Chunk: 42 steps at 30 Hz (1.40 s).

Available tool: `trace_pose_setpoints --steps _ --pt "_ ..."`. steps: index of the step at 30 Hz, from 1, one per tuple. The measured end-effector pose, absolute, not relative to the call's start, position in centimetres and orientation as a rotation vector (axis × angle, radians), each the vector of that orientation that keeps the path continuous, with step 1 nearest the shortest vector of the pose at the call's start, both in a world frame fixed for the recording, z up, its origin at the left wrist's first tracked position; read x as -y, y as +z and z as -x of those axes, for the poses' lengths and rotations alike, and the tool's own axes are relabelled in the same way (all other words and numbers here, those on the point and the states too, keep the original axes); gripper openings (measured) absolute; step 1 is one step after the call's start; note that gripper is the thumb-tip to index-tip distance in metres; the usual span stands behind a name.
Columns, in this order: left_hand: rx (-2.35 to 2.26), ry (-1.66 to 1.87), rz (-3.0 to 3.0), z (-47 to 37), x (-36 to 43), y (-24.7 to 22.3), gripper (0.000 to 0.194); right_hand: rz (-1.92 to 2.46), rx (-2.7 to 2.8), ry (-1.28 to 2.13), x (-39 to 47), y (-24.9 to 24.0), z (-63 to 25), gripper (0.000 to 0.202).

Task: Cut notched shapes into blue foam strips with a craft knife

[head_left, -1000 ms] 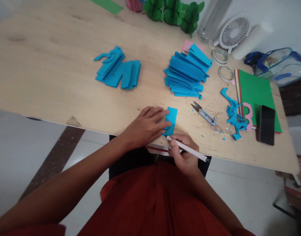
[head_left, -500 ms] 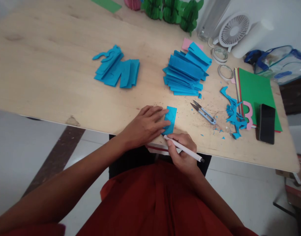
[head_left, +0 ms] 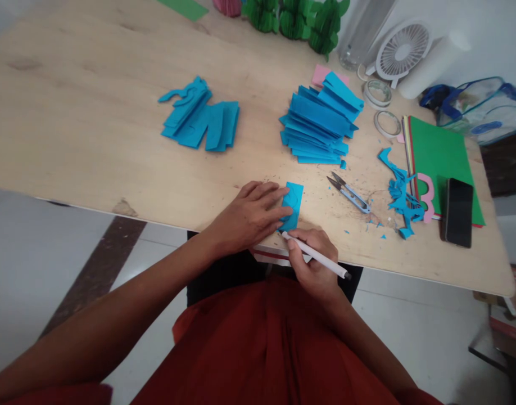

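We see very little change over the last second: the left hand (head_left: pixel 252 216) lies flat on the small blue card (head_left: pixel 292 205) near the front edge of the table (head_left: pixel 93 140), just as it did a second ago, fingers spread and pressing the card down rather than pinching it. The right hand (head_left: pixel 311 261) has crept a touch toward the card, and its fingers are closed around the white pen (head_left: pixel 315 256), whose tip now sits at the card's near corner, where earlier it hung a little further to the right. We judge that a line is being drawn on the card, along a curved outline faintly visible on it, and that the stroke is at its lower end; the tip's contact is too small to confirm. Nothing else has shifted: the snips (head_left: pixel 348 194) lie just right of the card, blue scraps (head_left: pixel 401 197) beyond them, the tall blue stack (head_left: pixel 319 126) behind, and the cut shapes (head_left: pixel 199 118) well apart on the left. The phone (head_left: pixel 458 211) rests on the green sheet (head_left: pixel 435 157).
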<state>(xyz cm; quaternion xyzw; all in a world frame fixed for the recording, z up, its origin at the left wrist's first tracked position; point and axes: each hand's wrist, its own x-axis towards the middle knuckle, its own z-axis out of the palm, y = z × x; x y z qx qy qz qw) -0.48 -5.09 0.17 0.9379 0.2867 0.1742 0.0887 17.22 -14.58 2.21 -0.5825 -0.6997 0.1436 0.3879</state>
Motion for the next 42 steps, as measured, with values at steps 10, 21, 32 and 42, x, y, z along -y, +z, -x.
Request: trace_pose_setpoints --steps 10,21,32,42 --pt "-0.850 0.499 -2.809 0.50 5.05 0.24 0.024 1.474 1.769 0.344 14.67 2.26 -17.25 0.013" --pt "-0.864 0.503 -2.801 0.41 5.00 0.18 0.025 1.477 1.813 0.378 14.56 2.16 -17.04 0.014" --pt "-0.856 0.520 -2.809 0.44 5.06 0.27 0.024 1.458 1.730 0.375 14.71 2.58 -17.16 0.012" --pt "-0.862 0.521 -2.796 0.45 5.04 0.30 0.024 1.475 1.770 0.354 14.65 2.05 -17.03 0.014"
